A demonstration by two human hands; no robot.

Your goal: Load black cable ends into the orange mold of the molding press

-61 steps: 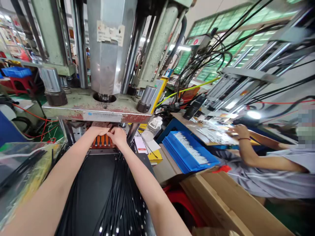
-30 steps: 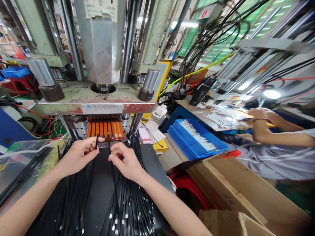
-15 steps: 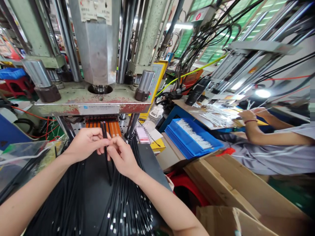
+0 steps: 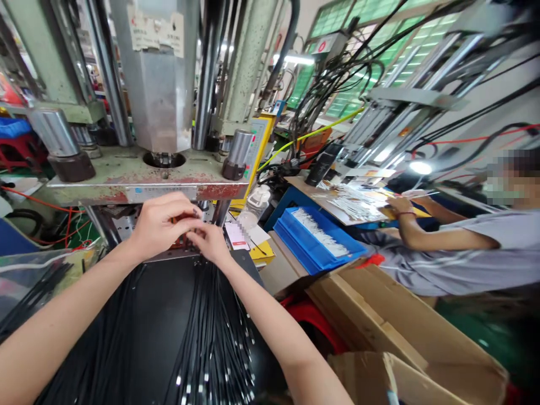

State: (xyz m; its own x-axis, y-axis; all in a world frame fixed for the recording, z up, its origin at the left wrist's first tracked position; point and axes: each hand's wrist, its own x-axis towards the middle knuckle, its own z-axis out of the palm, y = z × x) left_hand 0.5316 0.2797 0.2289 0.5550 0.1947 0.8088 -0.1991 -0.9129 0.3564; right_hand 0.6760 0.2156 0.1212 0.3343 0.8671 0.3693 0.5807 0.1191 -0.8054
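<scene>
My left hand (image 4: 162, 225) and my right hand (image 4: 208, 241) meet in front of the green press (image 4: 105, 194), just below its front plate. The fingers of both are bent and pinched together; what they hold, if anything, is too small and hidden to name. Black cables (image 4: 211, 337) with shiny metal ends fan out below my right hand over a black table (image 4: 162, 315). More black cables (image 4: 105, 337) lie under my left forearm. The lower part of the press is mostly hidden behind my hands.
To the right are a clear bottle (image 4: 255, 207), a blue bin (image 4: 316, 239) of white pieces and open cardboard boxes (image 4: 405, 315). Farther right a person (image 4: 455, 242) handles white strips at another bench. A plastic bag (image 4: 25, 275) lies at the left.
Both hands have moved up and forward to the press. The black cables that hung between my fingers no longer show there. The orange strip on the press is now mostly covered.
</scene>
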